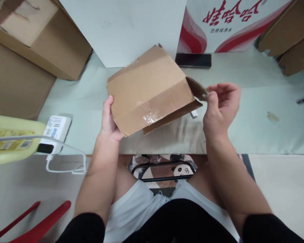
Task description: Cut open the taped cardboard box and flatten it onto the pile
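Nearest, your left hand (108, 118) grips the near-left corner of the cardboard box (149, 87), held tilted above the table (255, 111). Your right hand (219, 108) pinches its right flap (196, 88). The table's right part is free. Farther, a black phone (193, 60), then a red-white carton (233, 23) with upside-down Chinese writing.

Fingers of L hand (108, 118) hidden behind box (149, 88), white item (194, 114) under it partly covered, yellow jug (12, 142) cut off
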Demonstrator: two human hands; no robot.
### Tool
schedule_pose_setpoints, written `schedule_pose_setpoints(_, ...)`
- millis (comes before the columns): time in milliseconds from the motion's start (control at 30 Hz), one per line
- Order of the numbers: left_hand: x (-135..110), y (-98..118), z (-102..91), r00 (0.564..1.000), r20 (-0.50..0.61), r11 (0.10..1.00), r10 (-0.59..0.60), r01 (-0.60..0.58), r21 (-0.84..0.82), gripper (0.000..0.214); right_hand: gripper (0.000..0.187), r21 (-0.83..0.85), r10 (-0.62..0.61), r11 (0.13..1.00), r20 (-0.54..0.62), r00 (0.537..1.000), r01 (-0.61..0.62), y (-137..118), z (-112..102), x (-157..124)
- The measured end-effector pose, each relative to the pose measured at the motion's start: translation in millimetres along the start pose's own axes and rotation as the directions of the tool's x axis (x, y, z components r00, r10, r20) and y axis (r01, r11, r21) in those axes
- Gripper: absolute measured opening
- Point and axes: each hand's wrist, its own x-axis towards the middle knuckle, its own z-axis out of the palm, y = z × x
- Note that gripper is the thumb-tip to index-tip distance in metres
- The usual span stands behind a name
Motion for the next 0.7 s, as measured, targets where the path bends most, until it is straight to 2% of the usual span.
schedule_pose_setpoints(67,-0.6,-0.2,-0.8,0.999,0.021,1.0,-0.024,0.024,-0.015,0.064,0.016,-0.032,-0.104,0.994,-0.115,0.988,0.101,-9.1,0.9,-1.7)
schedule_pose_setpoints(100,-0.6,-1.1,-0.7,0.999,0.034,0.999,-0.038,0.038,-0.019,0.066,0.013,-0.043,-0.176,0.984,-0.106,0.979,0.172,-14.7,2.1,-4.1)
schedule_pose_setpoints(133,-0.4,-2.4,-0.1,0.998,0.046,0.998,-0.052,0.053,-0.022,0.068,0.013,-0.05,-0.25,0.968,-0.059,0.967,0.247,-20.4,3.7,-7.3)
schedule_pose_setpoints(200,-0.4,-5.7,3.0,0.996,0.054,0.997,-0.068,0.069,-0.034,0.071,0.016,-0.063,-0.371,0.923,0.105,0.922,0.379,-31.0,8.7,-16.1)
schedule_pose_setpoints(267,-1.3,-9.7,9.3,0.997,0.045,0.996,-0.059,0.062,-0.058,0.071,0.017,-0.089,-0.413,0.885,0.302,0.859,0.457,-39.2,15.5,-27.0)
schedule_pose_setpoints(367,-4.5,-16.8,22.7,1.0,0.013,0.995,-0.018,0.019,-0.1,0.069,0.021,-0.166,-0.33,0.864,0.525,0.784,0.475,-46.4,25.9,-43.4)
schedule_pose_setpoints(467,-7.5,-23.8,34.7,0.999,-0.041,0.99,0.022,-0.027,-0.136,0.066,0.028,-0.264,-0.201,0.845,0.651,0.732,0.466,-48.9,31.6,-54.0)
schedule_pose_setpoints(567,-8.4,-28.1,39.6,0.997,-0.049,0.989,0.066,-0.072,-0.129,0.06,0.028,-0.264,-0.11,0.853,0.752,0.65,0.45,-48.2,31.6,-56.3)
schedule_pose_setpoints(633,-8.2,-28.8,38.8,0.996,-0.031,0.991,0.083,-0.086,-0.107,0.058,0.025,-0.25,-0.073,0.879,0.771,0.632,0.405,-47.7,30.1,-54.3)
schedule_pose_setpoints(700,-7.3,-28.2,36.0,0.996,-0.029,0.992,0.087,-0.089,-0.093,0.06,0.025,-0.225,-0.064,0.906,0.765,0.64,0.359,-48.6,28.4,-51.3)
